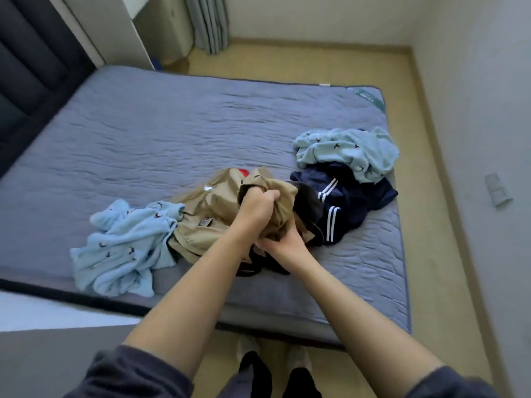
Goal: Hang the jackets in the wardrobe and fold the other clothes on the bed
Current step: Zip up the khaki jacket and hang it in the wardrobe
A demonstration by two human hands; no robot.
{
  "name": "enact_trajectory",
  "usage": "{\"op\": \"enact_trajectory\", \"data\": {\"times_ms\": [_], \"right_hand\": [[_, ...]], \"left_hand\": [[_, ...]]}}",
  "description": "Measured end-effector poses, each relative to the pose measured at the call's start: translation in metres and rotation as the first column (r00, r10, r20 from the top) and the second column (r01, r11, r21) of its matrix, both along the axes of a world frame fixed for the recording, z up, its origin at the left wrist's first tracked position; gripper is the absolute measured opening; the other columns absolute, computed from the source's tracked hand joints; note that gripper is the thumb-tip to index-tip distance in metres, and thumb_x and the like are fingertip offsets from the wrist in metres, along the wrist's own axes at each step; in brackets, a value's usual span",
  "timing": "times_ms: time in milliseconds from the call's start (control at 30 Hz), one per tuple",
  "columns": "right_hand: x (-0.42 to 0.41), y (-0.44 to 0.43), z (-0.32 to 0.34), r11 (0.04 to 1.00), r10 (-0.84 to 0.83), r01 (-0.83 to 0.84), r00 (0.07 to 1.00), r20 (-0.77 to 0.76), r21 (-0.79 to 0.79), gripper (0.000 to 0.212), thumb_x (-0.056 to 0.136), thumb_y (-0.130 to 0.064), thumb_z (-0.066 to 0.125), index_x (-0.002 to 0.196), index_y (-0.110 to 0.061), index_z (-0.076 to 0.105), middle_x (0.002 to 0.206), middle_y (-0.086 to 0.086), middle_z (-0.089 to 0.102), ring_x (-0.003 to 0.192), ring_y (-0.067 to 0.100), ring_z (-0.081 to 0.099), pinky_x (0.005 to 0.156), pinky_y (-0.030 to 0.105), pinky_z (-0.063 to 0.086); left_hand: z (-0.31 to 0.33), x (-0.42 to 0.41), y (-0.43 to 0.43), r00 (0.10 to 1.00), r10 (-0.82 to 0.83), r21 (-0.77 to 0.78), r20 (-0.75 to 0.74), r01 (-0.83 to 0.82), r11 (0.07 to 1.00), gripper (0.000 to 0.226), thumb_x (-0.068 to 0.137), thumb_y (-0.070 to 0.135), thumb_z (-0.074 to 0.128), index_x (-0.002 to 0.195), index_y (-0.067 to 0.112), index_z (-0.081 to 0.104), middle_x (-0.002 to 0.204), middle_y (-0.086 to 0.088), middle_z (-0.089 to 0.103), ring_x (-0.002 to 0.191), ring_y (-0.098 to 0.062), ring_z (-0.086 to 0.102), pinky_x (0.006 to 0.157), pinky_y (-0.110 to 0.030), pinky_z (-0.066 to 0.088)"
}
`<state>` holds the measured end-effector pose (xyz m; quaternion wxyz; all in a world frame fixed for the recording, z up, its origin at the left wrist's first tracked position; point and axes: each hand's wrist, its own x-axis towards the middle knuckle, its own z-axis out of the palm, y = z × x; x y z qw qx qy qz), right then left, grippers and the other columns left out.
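Observation:
A tan jacket (207, 214) with a dark lining lies bunched in the middle of the grey-blue bed (172, 133). My left hand (255, 208) grips a fold of its tan cloth from above. Just below it, my right hand (283, 245) holds the jacket's lower edge. A light blue patterned garment (126, 248) lies crumpled to the left of the jacket. At the right, a navy garment with white stripes (347, 202) lies under a second light blue patterned garment (350, 150).
A dark padded headboard (31, 70) stands at the far left. A white wardrobe panel (115, 30) and grey curtains (209, 21) are beyond the bed. Wooden floor (416, 168) runs along the bed's right side and foot, where my feet stand.

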<state>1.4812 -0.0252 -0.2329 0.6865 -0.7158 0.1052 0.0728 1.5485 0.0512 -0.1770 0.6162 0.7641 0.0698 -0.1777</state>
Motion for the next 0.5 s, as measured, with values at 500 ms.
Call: {"op": "enact_trajectory", "data": {"times_ms": [500], "right_hand": [[0.023, -0.024, 0.254, 0.759, -0.032, 0.386, 0.826, 0.563, -0.524, 0.033, 0.099, -0.022, 0.04, 0.127, -0.024, 0.057, 0.104, -0.007, 0.065, 0.104, 0.018, 0.06, 0.076, 0.025, 0.043]], "left_hand": [[0.311, 0.012, 0.058, 0.792, 0.171, -0.295, 0.586, 0.012, 0.955, 0.026, 0.1, 0.024, 0.046, 0.079, 0.014, 0.059, 0.074, -0.002, 0.063, 0.069, -0.013, 0.066, 0.071, -0.027, 0.056]]}}
